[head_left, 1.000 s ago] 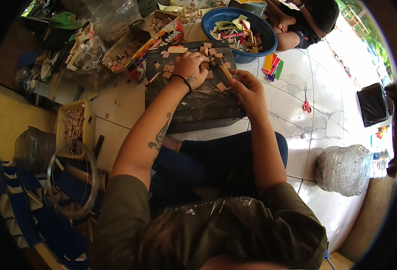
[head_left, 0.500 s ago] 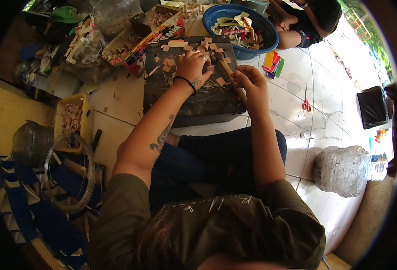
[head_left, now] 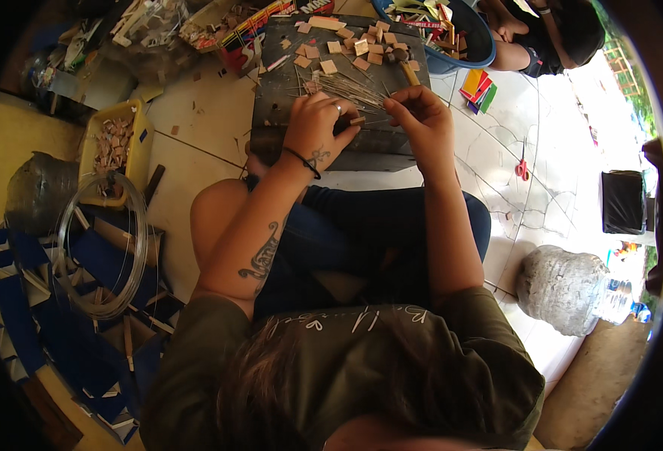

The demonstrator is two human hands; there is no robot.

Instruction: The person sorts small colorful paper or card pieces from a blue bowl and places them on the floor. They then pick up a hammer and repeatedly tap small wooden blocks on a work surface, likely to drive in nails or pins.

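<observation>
My left hand [head_left: 318,126] is closed over the near part of a dark work block [head_left: 271,113], with a small wooden piece [head_left: 357,121] between thumb and fingers. To its right, my right hand [head_left: 423,119] pinches thumb and forefinger together at what looks like a thin wire, too fine to make out clearly. A bundle of thin wires [head_left: 350,92] lies on the block just beyond both hands. Several small square wooden tiles [head_left: 328,67] are scattered farther back. A hammer [head_left: 410,73] rests among them at the right, its handle partly hidden behind my right hand.
Behind the block stands a blue basin [head_left: 484,62] of scraps, near another person's leg [head_left: 510,57]. Red scissors [head_left: 522,169] and coloured cards [head_left: 479,91] lie on the tiled floor. At left are a yellow tub [head_left: 145,143] of wood pieces and a coil of clear line [head_left: 62,248].
The view has shifted, so the block appears higher. Both hands have drawn toward me, to the block's near part. The wooden piece now shows in my left hand. The hammer stays on the block.
</observation>
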